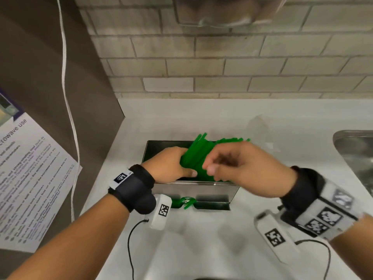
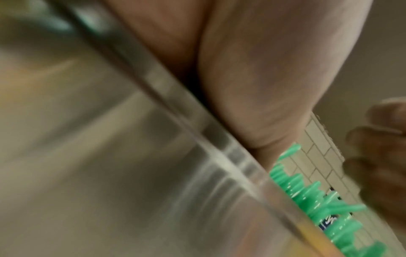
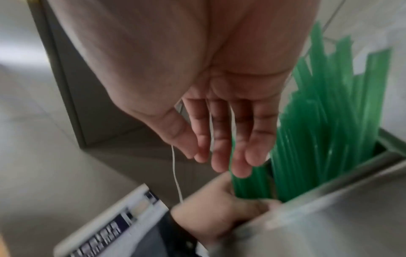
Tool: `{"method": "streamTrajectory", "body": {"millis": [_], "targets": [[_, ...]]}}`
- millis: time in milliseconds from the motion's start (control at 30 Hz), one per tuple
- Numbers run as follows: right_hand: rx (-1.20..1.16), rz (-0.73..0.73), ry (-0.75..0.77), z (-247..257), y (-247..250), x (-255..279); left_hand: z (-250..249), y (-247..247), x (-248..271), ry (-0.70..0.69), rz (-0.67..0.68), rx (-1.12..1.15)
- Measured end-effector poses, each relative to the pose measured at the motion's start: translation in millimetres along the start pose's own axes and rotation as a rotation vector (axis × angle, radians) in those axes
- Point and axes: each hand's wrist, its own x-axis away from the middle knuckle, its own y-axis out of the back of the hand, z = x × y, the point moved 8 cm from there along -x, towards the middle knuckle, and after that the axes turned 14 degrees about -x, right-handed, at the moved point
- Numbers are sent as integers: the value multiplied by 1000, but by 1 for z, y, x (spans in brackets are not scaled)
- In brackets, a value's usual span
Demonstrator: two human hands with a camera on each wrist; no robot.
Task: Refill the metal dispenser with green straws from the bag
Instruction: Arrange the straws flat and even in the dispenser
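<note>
Your left hand (image 1: 171, 162) reaches into the open top of the metal dispenser (image 1: 189, 189) and grips the bundle of green straws (image 1: 198, 156) near its lower end. The straws lean in the dispenser, their upper ends sticking out over the back rim. Your right hand (image 3: 219, 107) hovers just above the straws with fingers straight and relaxed, and it holds nothing. The dispenser stands on the white counter (image 1: 201, 249), and a few straws lie in its front tray (image 1: 212, 204). A steel sink (image 1: 357, 150) is at your right.
</note>
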Motion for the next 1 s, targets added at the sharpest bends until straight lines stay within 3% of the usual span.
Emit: {"method": "streamTrajectory", "body": {"millis": [67,167,333,467,533,600,767,833,900,1000], "targets": [[204,48,-30,-17,-12,-9,5,3,0,7,-20,63],[292,23,-47,-29,-11,-19,16,14,3,27,-97,170],[285,-20,-60,-38,-6,-32,27,60,20,39,-414,447],[87,-133,28,-17,0,-37,16,106,43,-60,-656,863],[-58,-165,110,-1,-2,-41,5,119,48,-136,-673,1077],[-71,-112,133,8,-16,-51,-10,119,43,-188,-624,1152],[-90,-176,11,-10,-29,-70,-23,99,19,-78,-546,939],[-115,-159,-13,-17,-31,-71,-17,117,26,-49,-699,693],[-115,-110,-20,-20,-35,-70,-17,147,42,-138,-901,418],[-117,-62,-9,-19,-39,-72,-28,166,48,-261,-937,105]]}}
